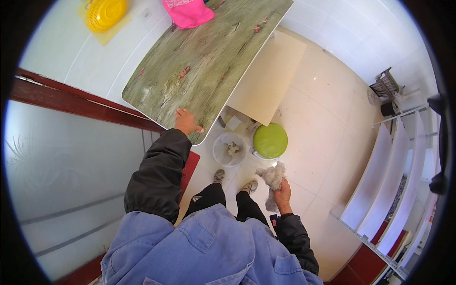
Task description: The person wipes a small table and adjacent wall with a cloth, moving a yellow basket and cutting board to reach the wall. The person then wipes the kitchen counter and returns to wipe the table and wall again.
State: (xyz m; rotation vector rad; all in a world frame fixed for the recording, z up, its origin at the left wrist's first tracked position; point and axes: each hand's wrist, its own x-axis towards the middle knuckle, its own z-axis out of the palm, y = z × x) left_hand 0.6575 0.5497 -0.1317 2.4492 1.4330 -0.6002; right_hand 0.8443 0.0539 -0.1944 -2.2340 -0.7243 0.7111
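My left hand (187, 122) lies flat on the near corner of a table (190, 66) with a green-grey wood-grain top and small red flower prints. Its fingers are spread and hold nothing. Over the floor to the right, my right hand (283, 196) grips a crumpled grey rag (273, 176), which bunches up above the fingers and hangs down beside them. Between the two hands, farther off, stand a whitish waste bin (216, 154) with scraps inside and a round stool (270, 140) with a green seat.
A pink cloth or bag (189, 14) rests on the table's far end. A beige panel (268, 76) sits below its right edge. White shelving (375, 178) runs along the right. Frosted glass door (71, 161) stands left; a yellow basket (106, 14) hangs on the wall.
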